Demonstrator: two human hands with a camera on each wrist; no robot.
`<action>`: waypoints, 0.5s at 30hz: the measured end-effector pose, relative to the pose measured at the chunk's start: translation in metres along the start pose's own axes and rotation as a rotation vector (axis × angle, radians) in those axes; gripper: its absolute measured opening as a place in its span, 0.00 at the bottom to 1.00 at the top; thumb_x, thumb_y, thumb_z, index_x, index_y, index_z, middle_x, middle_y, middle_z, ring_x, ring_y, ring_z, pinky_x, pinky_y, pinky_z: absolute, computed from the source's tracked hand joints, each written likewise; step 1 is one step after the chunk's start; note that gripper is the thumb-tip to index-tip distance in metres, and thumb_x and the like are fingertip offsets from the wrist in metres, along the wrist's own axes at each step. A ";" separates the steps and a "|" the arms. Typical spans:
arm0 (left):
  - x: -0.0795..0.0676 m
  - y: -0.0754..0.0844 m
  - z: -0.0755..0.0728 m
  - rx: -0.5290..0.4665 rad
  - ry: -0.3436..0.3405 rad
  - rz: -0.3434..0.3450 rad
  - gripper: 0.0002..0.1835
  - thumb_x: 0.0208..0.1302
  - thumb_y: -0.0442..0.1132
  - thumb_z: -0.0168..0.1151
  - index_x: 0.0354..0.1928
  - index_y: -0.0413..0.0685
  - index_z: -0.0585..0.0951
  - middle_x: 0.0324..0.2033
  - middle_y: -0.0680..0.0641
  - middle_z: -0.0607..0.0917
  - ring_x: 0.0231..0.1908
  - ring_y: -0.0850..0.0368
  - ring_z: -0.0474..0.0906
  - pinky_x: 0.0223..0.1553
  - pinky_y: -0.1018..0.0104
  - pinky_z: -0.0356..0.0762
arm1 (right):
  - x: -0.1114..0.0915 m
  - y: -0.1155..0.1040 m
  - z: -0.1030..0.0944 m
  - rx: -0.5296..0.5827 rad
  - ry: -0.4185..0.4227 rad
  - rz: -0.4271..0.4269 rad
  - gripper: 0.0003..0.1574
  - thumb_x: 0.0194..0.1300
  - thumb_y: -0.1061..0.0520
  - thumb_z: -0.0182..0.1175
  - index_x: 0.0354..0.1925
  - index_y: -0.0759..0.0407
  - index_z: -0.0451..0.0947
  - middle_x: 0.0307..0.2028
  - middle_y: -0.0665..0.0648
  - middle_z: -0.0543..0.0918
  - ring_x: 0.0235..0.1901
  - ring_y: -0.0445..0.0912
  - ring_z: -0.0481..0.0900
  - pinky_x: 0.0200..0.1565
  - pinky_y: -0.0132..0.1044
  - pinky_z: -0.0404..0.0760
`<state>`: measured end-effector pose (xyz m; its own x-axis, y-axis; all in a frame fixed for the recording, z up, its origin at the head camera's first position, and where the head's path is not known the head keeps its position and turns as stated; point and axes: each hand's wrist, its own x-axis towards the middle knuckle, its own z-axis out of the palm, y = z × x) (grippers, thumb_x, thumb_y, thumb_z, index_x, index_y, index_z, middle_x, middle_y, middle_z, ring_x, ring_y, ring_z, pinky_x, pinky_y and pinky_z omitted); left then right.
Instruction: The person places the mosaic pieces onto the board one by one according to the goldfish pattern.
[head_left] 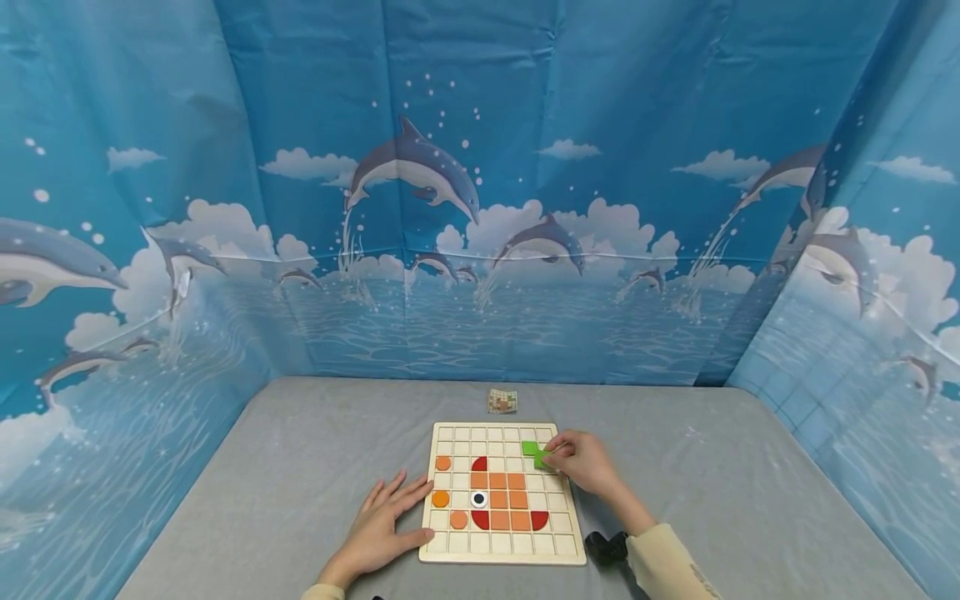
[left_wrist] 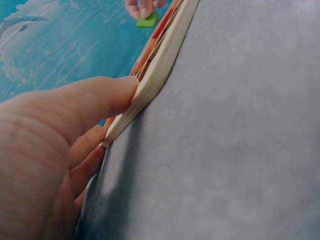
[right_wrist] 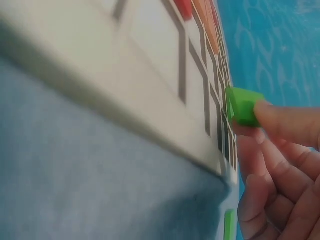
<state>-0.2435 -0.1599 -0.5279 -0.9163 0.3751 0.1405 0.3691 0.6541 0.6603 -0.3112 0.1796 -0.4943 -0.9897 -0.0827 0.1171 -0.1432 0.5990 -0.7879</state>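
A wooden grid board (head_left: 450, 546) lies on the table, holding orange, red and green tiles and an eye piece (head_left: 478, 499). At its left edge rests my left hand (head_left: 378, 527), fingers spread, thumb touching the rim (left_wrist: 152, 82) in the left wrist view. My right hand (head_left: 591, 463) pinches a green tile (right_wrist: 244, 106) between thumb and fingers over the board's upper right cells. Just up and left of it, another green tile (head_left: 529, 448) sits in a cell. Whether the pinched tile touches the board, I cannot tell.
Behind the board lies a small picture card (head_left: 502, 402). A black object (head_left: 606, 548) is by the right wrist. A green piece (right_wrist: 229, 225) shows below the right hand in its wrist view. Dolphin-printed curtains (head_left: 465, 325) enclose the grey table (head_left: 322, 433).
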 end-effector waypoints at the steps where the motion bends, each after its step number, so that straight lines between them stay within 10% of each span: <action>1: 0.000 0.000 0.000 0.000 0.000 -0.001 0.37 0.57 0.60 0.63 0.66 0.52 0.71 0.66 0.51 0.68 0.70 0.41 0.48 0.65 0.41 0.33 | 0.001 0.000 0.001 0.003 -0.009 -0.006 0.06 0.56 0.63 0.68 0.33 0.61 0.79 0.22 0.51 0.79 0.20 0.45 0.77 0.21 0.38 0.77; 15: 0.002 0.000 0.000 0.004 0.000 -0.010 0.37 0.56 0.60 0.64 0.66 0.52 0.71 0.66 0.51 0.68 0.70 0.41 0.48 0.65 0.41 0.33 | 0.003 -0.004 0.006 0.001 -0.087 -0.042 0.03 0.59 0.64 0.65 0.31 0.61 0.80 0.21 0.52 0.78 0.19 0.47 0.77 0.21 0.38 0.76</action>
<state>-0.2449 -0.1590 -0.5279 -0.9200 0.3683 0.1341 0.3604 0.6607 0.6585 -0.3141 0.1725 -0.4942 -0.9796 -0.1764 0.0967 -0.1841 0.5925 -0.7842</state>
